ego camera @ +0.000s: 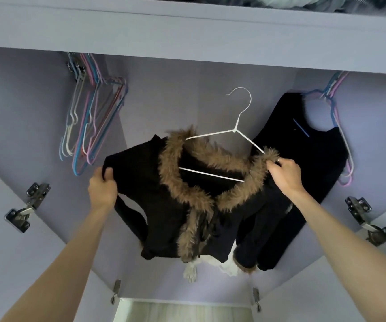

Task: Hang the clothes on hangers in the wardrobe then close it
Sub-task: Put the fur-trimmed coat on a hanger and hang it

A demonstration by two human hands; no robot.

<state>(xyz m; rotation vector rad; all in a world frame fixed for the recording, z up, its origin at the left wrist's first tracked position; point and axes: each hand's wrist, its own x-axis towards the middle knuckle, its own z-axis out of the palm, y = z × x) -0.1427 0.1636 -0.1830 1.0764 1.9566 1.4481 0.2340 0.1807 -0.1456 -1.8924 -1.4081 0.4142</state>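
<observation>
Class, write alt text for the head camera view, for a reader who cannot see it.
Two bare hands hold a black jacket with a brown fur collar on a white wire hanger inside an open lilac wardrobe: left hand grips a shoulder, right hand pinches the collar. Empty coloured hangers hang left; a black garment hangs right.

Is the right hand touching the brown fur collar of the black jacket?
Touching. The head view shows the right hand pinching the brown fur collar at the black jacket's shoulder, beside the white wire hanger.
</observation>
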